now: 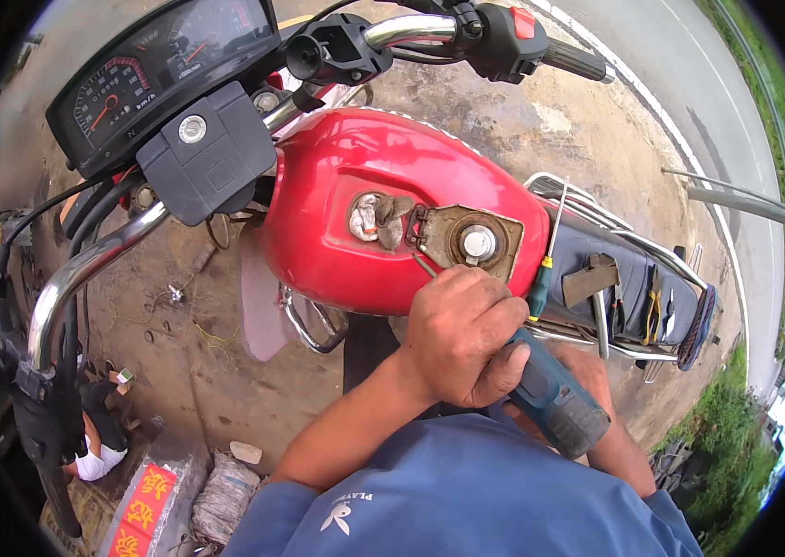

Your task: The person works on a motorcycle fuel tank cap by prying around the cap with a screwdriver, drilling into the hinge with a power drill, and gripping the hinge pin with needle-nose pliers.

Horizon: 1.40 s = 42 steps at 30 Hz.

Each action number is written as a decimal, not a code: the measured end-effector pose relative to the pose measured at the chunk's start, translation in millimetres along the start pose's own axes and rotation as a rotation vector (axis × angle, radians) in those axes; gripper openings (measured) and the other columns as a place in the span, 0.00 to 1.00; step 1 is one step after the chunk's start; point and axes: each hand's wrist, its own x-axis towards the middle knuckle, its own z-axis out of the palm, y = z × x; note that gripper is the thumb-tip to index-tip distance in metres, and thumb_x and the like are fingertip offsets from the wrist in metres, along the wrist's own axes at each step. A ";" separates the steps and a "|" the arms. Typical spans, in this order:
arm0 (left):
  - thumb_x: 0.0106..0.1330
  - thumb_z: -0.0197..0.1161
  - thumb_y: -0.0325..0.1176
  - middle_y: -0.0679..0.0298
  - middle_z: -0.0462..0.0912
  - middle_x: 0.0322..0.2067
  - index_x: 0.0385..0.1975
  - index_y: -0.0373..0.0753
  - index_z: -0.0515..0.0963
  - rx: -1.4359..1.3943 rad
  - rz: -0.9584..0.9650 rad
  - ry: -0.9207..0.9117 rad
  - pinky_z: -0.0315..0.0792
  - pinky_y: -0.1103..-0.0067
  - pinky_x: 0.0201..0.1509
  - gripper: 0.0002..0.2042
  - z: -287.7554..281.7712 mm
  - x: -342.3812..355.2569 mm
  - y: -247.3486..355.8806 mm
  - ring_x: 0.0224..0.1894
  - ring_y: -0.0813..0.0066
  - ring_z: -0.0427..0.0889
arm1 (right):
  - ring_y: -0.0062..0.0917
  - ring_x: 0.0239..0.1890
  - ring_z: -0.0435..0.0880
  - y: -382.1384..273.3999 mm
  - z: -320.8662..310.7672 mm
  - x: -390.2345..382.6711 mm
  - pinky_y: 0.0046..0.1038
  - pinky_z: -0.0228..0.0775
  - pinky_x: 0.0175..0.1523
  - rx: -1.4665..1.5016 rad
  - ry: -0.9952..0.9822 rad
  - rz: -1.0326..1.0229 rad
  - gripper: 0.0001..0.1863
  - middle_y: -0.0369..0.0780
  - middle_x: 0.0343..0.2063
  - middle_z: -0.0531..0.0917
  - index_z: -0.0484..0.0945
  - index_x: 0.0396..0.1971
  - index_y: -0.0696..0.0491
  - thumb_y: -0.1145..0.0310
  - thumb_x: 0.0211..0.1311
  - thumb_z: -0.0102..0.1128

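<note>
Visibly, the power tool (pixel 552 394) is dull blue, the tank (pixel 402 167) glossy red.

Outdoors, by a roadside, what appears to be a motorcycle repair spot is set up on stained brown bare ground (pixel 513 121). A glossy red motorcycle (pixel 364 167) with curved chrome handlebars (pixel 86 278) is parked there; yellow-handled pliers (pixel 655 306) are laid on its padded black seat (pixel 635 274). The area is bordered by a grey paved road (pixel 731 121) and leafy green bushes (pixel 722 436).
</note>
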 end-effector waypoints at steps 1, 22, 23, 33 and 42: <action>0.71 0.53 0.49 0.56 0.79 0.26 0.32 0.33 0.80 -0.010 0.015 0.014 0.72 0.64 0.31 0.22 0.0 3.6 -3.2 0.27 0.56 0.80 | 0.43 0.31 0.84 0.2 1.5 1.9 0.39 0.76 0.36 -0.049 0.013 0.053 0.22 0.43 0.28 0.83 0.80 0.37 0.52 0.61 0.43 0.79; 0.66 0.56 0.47 0.55 0.79 0.27 0.32 0.31 0.81 -0.121 -0.110 0.014 0.74 0.65 0.33 0.21 -9.5 16.0 -22.9 0.27 0.58 0.80 | 0.37 0.28 0.85 -33.0 -13.6 30.5 0.34 0.76 0.33 -0.238 -0.066 0.238 0.21 0.41 0.25 0.83 0.81 0.31 0.52 0.60 0.39 0.82; 0.66 0.57 0.47 0.55 0.79 0.27 0.33 0.31 0.81 -0.124 -0.114 0.013 0.74 0.65 0.33 0.20 -9.8 17.2 -22.3 0.28 0.58 0.80 | 0.38 0.27 0.85 -31.9 -15.4 30.8 0.34 0.76 0.33 -0.197 -0.090 0.243 0.21 0.40 0.24 0.83 0.80 0.31 0.52 0.60 0.39 0.82; 0.70 0.52 0.51 0.54 0.80 0.27 0.34 0.31 0.81 -0.188 -0.141 0.074 0.74 0.66 0.34 0.24 -9.9 16.5 -22.9 0.29 0.57 0.81 | 0.43 0.31 0.85 -53.0 -39.4 42.9 0.36 0.77 0.38 -0.033 -0.159 0.390 0.15 0.43 0.28 0.84 0.81 0.38 0.56 0.67 0.50 0.71; 0.74 0.48 0.60 0.47 0.80 0.40 0.44 0.29 0.79 -0.323 -0.106 0.175 0.74 0.54 0.46 0.32 -18.8 -10.7 -29.0 0.42 0.47 0.80 | 0.40 0.31 0.85 -102.9 -70.5 94.1 0.38 0.75 0.37 -0.563 -0.302 -0.033 0.16 0.42 0.30 0.83 0.81 0.38 0.56 0.64 0.48 0.64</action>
